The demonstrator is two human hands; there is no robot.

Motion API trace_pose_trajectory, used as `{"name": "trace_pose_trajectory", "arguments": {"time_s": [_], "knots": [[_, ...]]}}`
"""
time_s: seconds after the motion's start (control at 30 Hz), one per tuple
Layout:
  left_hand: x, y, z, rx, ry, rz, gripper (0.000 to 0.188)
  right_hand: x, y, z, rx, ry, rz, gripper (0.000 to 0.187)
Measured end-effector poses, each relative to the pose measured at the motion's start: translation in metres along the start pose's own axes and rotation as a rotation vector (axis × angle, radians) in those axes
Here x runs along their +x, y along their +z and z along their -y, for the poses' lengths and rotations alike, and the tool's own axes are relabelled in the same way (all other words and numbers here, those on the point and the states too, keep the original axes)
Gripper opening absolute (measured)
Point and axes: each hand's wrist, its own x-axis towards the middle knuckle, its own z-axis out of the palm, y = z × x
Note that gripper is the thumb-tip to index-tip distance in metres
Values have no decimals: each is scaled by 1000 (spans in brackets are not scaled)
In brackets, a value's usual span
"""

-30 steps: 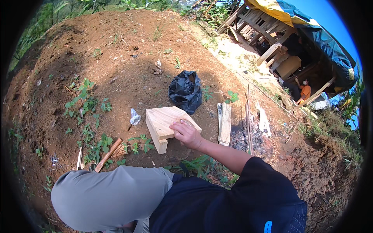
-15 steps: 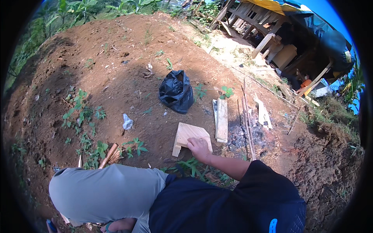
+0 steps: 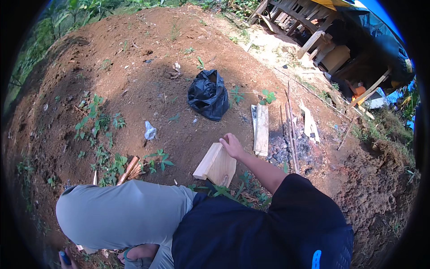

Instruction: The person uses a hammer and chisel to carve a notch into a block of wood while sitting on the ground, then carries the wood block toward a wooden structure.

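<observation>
A pale wooden piece (image 3: 222,168), made of boards joined at an angle, stands tilted on the soil in front of me. My right hand (image 3: 230,147) grips its upper corner, fingers bent at the edge. At the lower left rim, my left hand (image 3: 68,262) is only partly visible, closed round a dark blue object (image 3: 65,257) whose kind I cannot make out. Just beyond the wooden piece, to the right, two narrow boards (image 3: 260,130) lie side by side. A black plastic bag (image 3: 208,95) sits farther off.
Thin sticks (image 3: 292,130) lie across charred ash (image 3: 307,150) at the right. Clear crumpled plastic (image 3: 150,130) and a cut piece of wood (image 3: 128,170) lie to the left among weeds. A wooden shelter (image 3: 309,27) under a tarp stands at the far right, with orange and white things inside.
My right hand has turned the wooden piece, so its edge board now faces up toward the left. The hand has moved from the flat face to the upper corner.
</observation>
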Motion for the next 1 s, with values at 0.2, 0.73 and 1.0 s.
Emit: {"name": "trace_pose_trajectory", "arguments": {"time_s": [0.2,0.73,1.0], "knots": [[-15,-19,42,-15,-218,-7,27,19,25,-50,78,388,468,92],[-22,-45,67,39,-217,-6,25,60,3,95,-62,265,29,88],[-16,-41,49,37,-207,-4,25,49,42,94,-99,453,49,92]]}}
